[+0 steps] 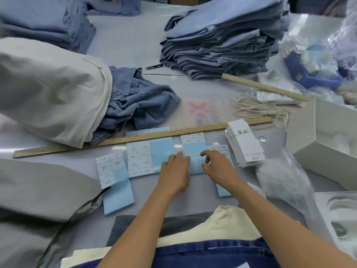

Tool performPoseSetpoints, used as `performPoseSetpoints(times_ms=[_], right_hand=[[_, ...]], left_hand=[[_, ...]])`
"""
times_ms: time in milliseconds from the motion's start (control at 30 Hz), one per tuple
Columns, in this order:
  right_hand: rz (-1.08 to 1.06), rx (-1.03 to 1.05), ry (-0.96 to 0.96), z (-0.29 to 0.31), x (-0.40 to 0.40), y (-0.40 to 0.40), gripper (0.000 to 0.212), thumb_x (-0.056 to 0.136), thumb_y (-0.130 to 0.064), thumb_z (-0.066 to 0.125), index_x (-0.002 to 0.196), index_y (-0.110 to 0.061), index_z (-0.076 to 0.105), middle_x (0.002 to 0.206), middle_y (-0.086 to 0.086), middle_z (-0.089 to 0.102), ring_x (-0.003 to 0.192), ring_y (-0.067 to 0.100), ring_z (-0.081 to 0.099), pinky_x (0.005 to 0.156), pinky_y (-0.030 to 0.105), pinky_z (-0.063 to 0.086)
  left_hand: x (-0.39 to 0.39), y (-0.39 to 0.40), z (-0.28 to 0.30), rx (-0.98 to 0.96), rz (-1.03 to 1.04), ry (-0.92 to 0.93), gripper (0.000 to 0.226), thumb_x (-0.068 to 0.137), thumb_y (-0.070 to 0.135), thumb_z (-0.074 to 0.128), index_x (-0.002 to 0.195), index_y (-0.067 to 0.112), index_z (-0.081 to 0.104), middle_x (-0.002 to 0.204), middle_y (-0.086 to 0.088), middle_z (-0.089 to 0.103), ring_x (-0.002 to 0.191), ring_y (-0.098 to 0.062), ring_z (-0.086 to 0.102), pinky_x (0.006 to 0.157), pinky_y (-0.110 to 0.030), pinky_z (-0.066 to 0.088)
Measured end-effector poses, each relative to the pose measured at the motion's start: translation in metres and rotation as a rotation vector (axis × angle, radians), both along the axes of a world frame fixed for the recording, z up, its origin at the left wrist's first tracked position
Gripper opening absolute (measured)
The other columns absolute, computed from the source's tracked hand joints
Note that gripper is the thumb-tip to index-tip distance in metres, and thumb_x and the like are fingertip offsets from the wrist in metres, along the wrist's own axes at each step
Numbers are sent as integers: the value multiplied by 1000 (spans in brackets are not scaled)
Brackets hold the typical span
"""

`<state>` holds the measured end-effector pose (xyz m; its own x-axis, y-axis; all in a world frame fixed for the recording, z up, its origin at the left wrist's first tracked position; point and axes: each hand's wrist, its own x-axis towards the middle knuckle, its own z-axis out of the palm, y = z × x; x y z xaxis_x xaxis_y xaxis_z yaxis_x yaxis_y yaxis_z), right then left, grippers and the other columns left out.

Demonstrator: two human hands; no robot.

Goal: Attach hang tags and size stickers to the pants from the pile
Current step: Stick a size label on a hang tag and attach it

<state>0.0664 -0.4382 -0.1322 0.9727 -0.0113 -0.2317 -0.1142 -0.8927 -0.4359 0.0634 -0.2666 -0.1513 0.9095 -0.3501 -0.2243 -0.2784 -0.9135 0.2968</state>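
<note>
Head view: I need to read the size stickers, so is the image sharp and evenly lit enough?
Head view: sticker sheets are soft, print illegible; hang tags slightly clearer; wide-angle bends the long ruler; glare on table at left; right edge blurred.

Bright, even light; soft, warped edges

Head camera looks down (steeply) at table (pixel 123 45).

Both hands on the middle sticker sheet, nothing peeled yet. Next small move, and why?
Probably peel one size sticker off the blue backing sheet with the right hand while the left hand keeps it flat. The right fingers are curled at the sheet's edge, the left rests on its other side, neither holds a sticker, and the hang tags lie untouched beside it.
</note>
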Motion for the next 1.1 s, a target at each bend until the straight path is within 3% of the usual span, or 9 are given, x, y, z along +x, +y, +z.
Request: performPoseSetpoints(times_ms=[167,300,367,433,533,733,900,1100], right_hand=[[63,-110,74,-9,6,0,41,98,-26,59,138,-22,56,115,1,68,107,21,62,89,34,50],[81,-162,-62,-9,17,-5,37,100,-27,57,137,-24,58,124,1,57,112,21,58,86,37,51],[161,-226,-69,-14,18,-2,32,100,-28,55,131,-22,62,125,2,52,114,22,52,84,37,51],[223,-263,-59,-24,14,3,30,103,-29,49,126,-18,64,118,1,54,109,21,51,80,36,50],[219,-221,-78,-34,11,4,30,105,-29,44,121,-16,66,105,1,56,98,20,52,76,38,50],[203,-168,-64,-36,14,-4,31,103,-28,48,126,-19,66,100,0,56,94,21,55,76,39,50],[193,-145,-49,-37,17,-7,37,99,-27,55,136,-23,58,111,-3,61,104,18,58,85,37,51],[208,-162,-58,-33,28,1,34,97,-32,57,132,-30,53,92,-14,47,85,10,50,70,32,47]], left_hand=[[0,7,-16,-80,13,-35,45,98,26,51,142,23,44,146,-1,41,131,-27,38,101,-41,36],[1,5,-19,-91,34,-92,32,100,24,44,131,24,51,137,1,44,126,-26,41,98,-39,35],[7,5,-22,-120,53,-101,38,100,24,45,138,26,50,147,-2,39,136,-27,36,105,-40,32],[13,6,-22,-148,84,-100,51,102,28,48,152,34,37,162,-3,26,148,-27,24,117,-43,25],[20,5,-27,-124,74,-43,58,105,39,44,157,45,19,168,1,13,154,-26,10,125,-49,13],[20,-1,-34,-96,47,-22,53,103,40,44,154,40,31,167,1,15,153,-23,11,125,-48,9],[20,-3,-31,-136,35,-44,51,102,34,49,152,34,37,165,0,21,151,-25,16,124,-49,13],[20,-3,-26,-198,48,-52,59,98,16,52,153,24,33,163,-4,24,150,-26,21,125,-49,13]])
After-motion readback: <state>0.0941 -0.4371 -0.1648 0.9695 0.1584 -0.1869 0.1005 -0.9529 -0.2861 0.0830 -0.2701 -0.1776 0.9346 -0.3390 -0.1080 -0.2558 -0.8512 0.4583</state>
